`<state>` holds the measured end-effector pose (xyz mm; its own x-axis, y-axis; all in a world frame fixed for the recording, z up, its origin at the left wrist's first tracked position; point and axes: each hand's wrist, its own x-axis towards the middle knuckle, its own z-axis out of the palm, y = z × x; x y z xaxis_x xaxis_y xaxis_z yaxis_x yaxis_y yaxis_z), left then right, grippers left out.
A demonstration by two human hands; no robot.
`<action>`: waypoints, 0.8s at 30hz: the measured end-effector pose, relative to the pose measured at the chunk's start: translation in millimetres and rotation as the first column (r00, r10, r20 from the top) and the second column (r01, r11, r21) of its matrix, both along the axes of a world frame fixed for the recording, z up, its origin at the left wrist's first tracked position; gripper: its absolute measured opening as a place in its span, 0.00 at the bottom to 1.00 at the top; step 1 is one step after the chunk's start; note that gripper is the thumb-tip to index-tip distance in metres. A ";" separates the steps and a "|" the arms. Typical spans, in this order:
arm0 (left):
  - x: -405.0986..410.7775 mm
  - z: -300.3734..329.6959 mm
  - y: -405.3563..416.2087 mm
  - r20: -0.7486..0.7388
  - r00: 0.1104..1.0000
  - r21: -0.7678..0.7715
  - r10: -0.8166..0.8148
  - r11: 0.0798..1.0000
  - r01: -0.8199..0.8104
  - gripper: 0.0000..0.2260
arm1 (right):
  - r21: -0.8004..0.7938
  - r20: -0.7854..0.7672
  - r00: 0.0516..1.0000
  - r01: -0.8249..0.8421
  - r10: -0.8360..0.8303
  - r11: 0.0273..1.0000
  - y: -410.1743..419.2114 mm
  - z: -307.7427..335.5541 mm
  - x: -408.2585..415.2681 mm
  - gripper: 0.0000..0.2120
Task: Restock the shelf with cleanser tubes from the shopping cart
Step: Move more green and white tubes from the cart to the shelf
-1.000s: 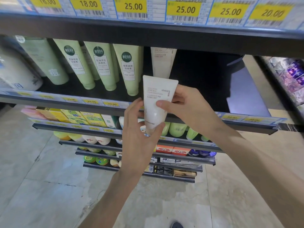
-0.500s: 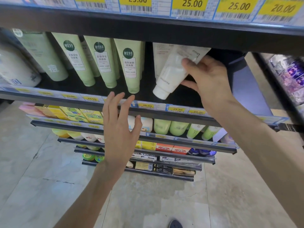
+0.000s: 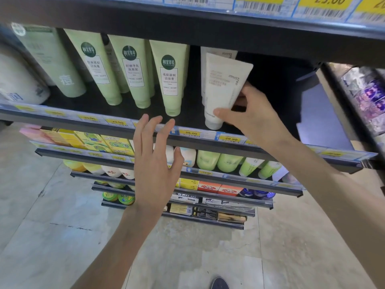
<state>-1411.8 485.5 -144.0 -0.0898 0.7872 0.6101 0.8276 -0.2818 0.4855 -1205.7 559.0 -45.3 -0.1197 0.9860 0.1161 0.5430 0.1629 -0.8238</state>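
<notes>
A white cleanser tube (image 3: 224, 88) stands cap down on the black shelf (image 3: 116, 105), in front of another white tube (image 3: 216, 51) of the same kind. My right hand (image 3: 250, 119) grips its lower part, thumb on the front near the cap and fingers behind. My left hand (image 3: 155, 163) hovers in front of the shelf's price rail with fingers spread, holding nothing. The shopping cart is out of view.
Pale green tubes (image 3: 169, 80) stand in a row left of the white one. The shelf to the right of my right hand is dark and bare (image 3: 277, 97). The shelf above (image 3: 208, 28) hangs low. Lower shelves hold boxes and bottles (image 3: 208, 159).
My right hand has carried the white tube onto the shelf and set it upright, cap down. My left hand has let go of it and stays by the price rail.
</notes>
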 end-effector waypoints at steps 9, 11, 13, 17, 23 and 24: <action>0.1 1.8 0.3 -0.001 1.000 -0.010 0.008 1.000 -0.008 0.22 | -0.027 0.065 0.998 0.021 -0.019 0.999 13.4 -7.2 -5.2 0.25; 0.7 2.4 0.2 0.001 1.000 -0.014 0.008 1.000 -0.008 0.22 | -0.030 0.065 0.998 0.024 -0.022 0.999 17.8 -9.1 -8.0 0.24; 0.5 2.2 0.2 -0.003 1.000 -0.018 0.006 1.000 -0.006 0.22 | -0.030 0.060 0.998 0.039 -0.037 0.999 21.7 -11.3 -10.0 0.24; -0.8 1.7 -0.5 -0.005 1.000 -0.025 0.000 1.000 0.000 0.23 | -0.024 0.030 0.997 0.077 -0.077 0.997 23.9 -13.9 -11.7 0.22; -2.3 -1.2 -1.2 -0.019 1.000 -0.032 -0.009 0.999 0.009 0.23 | 0.011 0.058 0.995 0.085 -0.086 0.996 17.1 -15.8 -11.4 0.19; -2.5 -1.0 -1.4 -0.017 1.000 -0.037 -0.008 0.999 0.008 0.23 | 0.014 0.062 0.994 0.089 -0.090 0.996 16.2 -15.7 -11.5 0.18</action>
